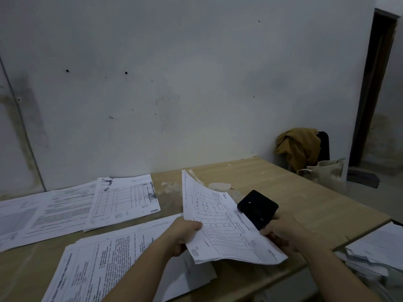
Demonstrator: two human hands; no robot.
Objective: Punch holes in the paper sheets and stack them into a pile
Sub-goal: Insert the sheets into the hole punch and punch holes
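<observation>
A thin bundle of printed table sheets (218, 221) is held above the wooden table (305, 192). My left hand (185, 234) grips the bundle's left edge, thumb on top. My right hand (281, 232) holds a black hole punch (257, 208) tilted up at the bundle's right edge, where the paper meets the punch. A pile of text sheets (104, 264) lies on the table under my left forearm. Another pile with table pages (124, 201) sits further back on the left, overlapping wider sheets (39, 216).
A white wall rises right behind the table. A chair with a mustard cloth (298, 147) and a pale bag (325, 171) stand beyond the table's right end. More loose papers (377, 249) lie below the table's right edge. A dark doorway (377, 83) opens at far right.
</observation>
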